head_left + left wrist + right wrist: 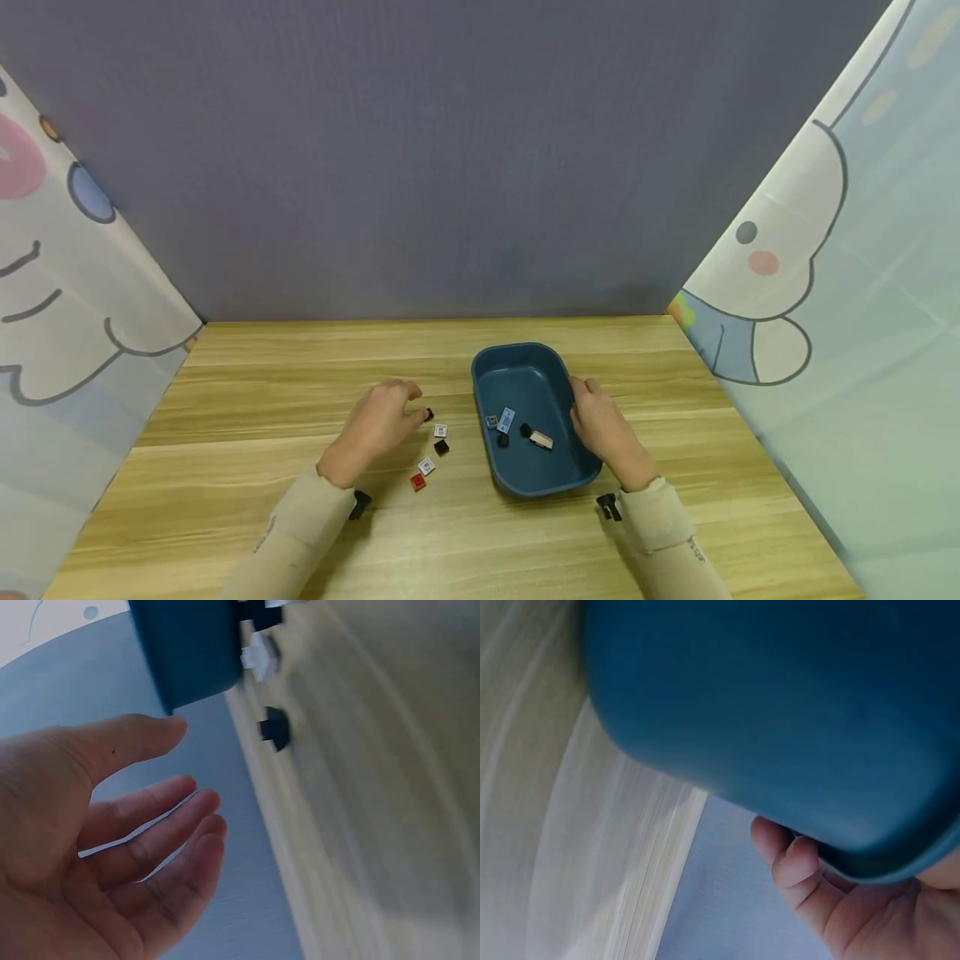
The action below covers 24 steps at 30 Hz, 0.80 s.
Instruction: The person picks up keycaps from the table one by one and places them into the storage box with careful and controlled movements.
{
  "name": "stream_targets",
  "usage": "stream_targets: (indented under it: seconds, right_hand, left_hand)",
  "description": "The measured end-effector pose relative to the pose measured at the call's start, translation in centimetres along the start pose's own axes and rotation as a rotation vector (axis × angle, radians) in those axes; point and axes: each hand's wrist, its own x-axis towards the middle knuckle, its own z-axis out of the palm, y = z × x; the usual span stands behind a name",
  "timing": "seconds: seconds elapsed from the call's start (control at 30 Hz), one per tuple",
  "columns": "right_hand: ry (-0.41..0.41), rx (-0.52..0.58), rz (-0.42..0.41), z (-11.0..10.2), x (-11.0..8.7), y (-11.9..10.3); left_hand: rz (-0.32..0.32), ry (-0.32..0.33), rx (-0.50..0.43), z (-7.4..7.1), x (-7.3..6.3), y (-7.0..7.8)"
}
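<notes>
In the head view my left hand [378, 423] hovers over the table, thumb and fingers apart, beside a small black square piece [429, 414]. The left wrist view shows this hand [127, 840] loosely bent with nothing in it. My right hand [604, 427] grips the right rim of a blue plastic bin [525, 375], which looks tilted; in the right wrist view its fingertips [795, 861] curl at the rim. Running toward me from the left hand are a white piece [440, 431], another black piece [442, 447], a second white piece [427, 466] and a red piece [418, 482].
Inside the bin lie a pale blue rectangular piece [506, 420], a grey square [491, 422], a whitish bar [542, 440] and small black pieces [503, 440]. The wood-grain table [247, 400] meets a grey panel [450, 208] at the back; printed curtains [840, 375] flank it.
</notes>
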Motion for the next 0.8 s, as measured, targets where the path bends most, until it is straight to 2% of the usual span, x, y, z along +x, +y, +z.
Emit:
stream_targets:
  seconds: [0.33, 0.5, 0.8]
  right_hand:
    - [0.001, 0.008, 0.000, 0.0, 0.0, 0.0]
    - [-0.002, 0.004, 0.002, -0.1, 0.0, 0.0]
    - [0.011, 0.009, -0.013, 0.1, 0.1, 0.1]
  left_hand:
    - [-0.029, -0.040, 0.047, 1.9, 0.2, -1.1]
    - [-0.025, -0.062, 0.071, 2.5, 0.5, -0.9]
    - [-0.063, -0.076, 0.079, 3.1, 0.7, -0.5]
